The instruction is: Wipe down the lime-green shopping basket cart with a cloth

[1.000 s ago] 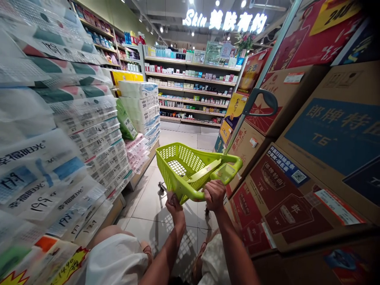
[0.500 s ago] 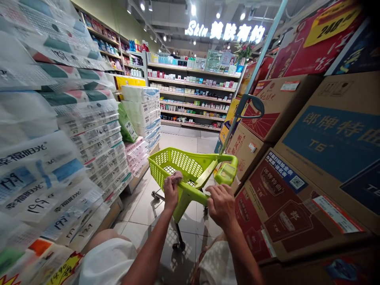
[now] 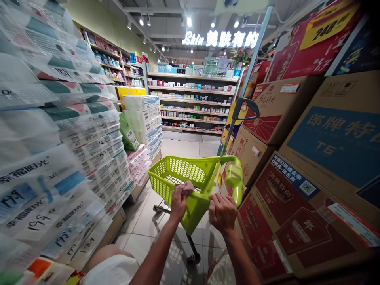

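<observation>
Green cart (image 3: 197, 215) stands in the aisle, directly in front of the person, basket end left, handle end right. Left hand (image 3: 178, 201) is at the near rim of the basket, fingers curled around a bunched pinkish cloth (image 3: 188, 187). Cloth sits at the fingertips, bulging out on their right side, over the rim — looks like it touches the plastic, but fingertips are partly hidden, so contact is hard to confirm. Right hand (image 3: 224, 211) is closed over the cart's near edge toward the handle end, knuckles up, fingers bent down over the green plastic; thumb side faces the left hand. Hands are near each other, not touching. Handle block (image 3: 234, 174) is just beyond the right hand — no contact visible. Black wheel (image 3: 193, 259) under the cart is on the tiled floor (image 3: 142, 227). Left: stacked paper packs (image 3: 97, 152). Right: piled cartons (image 3: 308, 213). Pole (image 3: 257, 55) with a dark grip (image 3: 252, 109) rises behind the cart. Stocked shelves (image 3: 192, 90) at the back.
</observation>
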`<state>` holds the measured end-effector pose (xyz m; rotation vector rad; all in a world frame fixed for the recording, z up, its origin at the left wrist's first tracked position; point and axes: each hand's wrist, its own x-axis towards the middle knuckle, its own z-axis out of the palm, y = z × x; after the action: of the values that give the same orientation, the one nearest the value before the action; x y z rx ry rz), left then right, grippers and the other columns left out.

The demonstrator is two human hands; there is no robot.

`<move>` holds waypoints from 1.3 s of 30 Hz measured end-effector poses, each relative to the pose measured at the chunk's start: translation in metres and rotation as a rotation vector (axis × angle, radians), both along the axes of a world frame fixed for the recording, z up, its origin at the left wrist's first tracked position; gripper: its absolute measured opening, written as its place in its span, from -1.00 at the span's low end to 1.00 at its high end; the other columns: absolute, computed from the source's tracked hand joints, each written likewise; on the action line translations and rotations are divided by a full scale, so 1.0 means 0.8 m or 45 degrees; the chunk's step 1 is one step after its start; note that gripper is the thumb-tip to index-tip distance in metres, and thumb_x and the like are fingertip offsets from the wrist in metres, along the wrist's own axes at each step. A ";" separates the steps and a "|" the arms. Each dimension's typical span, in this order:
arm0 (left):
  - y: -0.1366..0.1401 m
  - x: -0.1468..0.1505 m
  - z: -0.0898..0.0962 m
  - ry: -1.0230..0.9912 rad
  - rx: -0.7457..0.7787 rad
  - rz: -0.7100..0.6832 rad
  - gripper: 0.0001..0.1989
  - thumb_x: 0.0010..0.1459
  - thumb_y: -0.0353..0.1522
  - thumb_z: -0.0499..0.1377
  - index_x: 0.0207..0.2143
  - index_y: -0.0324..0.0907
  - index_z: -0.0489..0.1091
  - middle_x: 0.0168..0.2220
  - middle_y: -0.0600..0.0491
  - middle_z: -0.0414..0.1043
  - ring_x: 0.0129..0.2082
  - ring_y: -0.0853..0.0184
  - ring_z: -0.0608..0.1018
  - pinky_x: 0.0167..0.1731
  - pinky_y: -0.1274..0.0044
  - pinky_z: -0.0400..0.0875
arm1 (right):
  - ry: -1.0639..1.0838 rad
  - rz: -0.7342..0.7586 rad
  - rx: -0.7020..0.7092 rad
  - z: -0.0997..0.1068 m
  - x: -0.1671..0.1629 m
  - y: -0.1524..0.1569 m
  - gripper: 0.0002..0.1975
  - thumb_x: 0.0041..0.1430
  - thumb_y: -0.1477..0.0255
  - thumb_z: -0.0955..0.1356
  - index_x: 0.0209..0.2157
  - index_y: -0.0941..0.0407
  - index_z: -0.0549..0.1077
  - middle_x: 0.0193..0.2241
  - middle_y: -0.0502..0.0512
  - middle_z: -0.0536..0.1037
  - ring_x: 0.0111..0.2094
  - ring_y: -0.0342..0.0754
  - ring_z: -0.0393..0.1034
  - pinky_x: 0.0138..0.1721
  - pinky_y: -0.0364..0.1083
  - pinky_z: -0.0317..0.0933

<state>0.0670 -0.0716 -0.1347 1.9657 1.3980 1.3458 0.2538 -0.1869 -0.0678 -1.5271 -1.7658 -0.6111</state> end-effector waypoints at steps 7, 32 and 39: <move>0.001 0.011 -0.008 0.093 -0.026 0.105 -0.72 0.29 -0.45 0.06 -0.04 -0.14 0.49 0.05 -0.18 0.51 0.10 0.04 0.51 0.18 0.15 0.36 | -0.006 0.101 0.082 -0.007 0.025 -0.001 -0.67 0.32 0.48 0.15 -0.20 0.11 0.53 -0.33 0.08 0.59 -0.31 -0.03 0.42 -0.09 0.00 0.10; 0.038 -0.076 -0.056 0.133 0.027 0.252 -0.64 0.25 -0.45 0.02 0.00 -0.09 0.50 0.06 -0.20 0.49 0.04 0.01 0.51 0.12 0.11 0.40 | -0.034 -0.091 0.012 -0.051 0.046 0.007 -0.76 0.30 0.46 0.21 -0.13 0.08 0.48 -0.24 0.08 0.59 -0.13 0.06 0.39 0.12 0.09 -0.01; 0.047 -0.100 -0.059 0.049 0.019 0.282 -0.69 0.28 -0.43 0.03 -0.01 -0.08 0.45 0.12 -0.16 0.47 0.18 0.03 0.46 0.20 0.12 0.35 | 0.000 -0.073 0.013 -0.051 0.041 0.002 -0.75 0.25 0.42 0.24 -0.09 0.06 0.47 -0.19 0.12 0.60 -0.09 0.11 0.41 0.13 0.12 0.00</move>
<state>-0.0129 -0.0342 -0.1823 1.9000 1.6691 1.4222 0.2866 -0.1850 -0.1087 -1.5755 -1.7210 -0.6477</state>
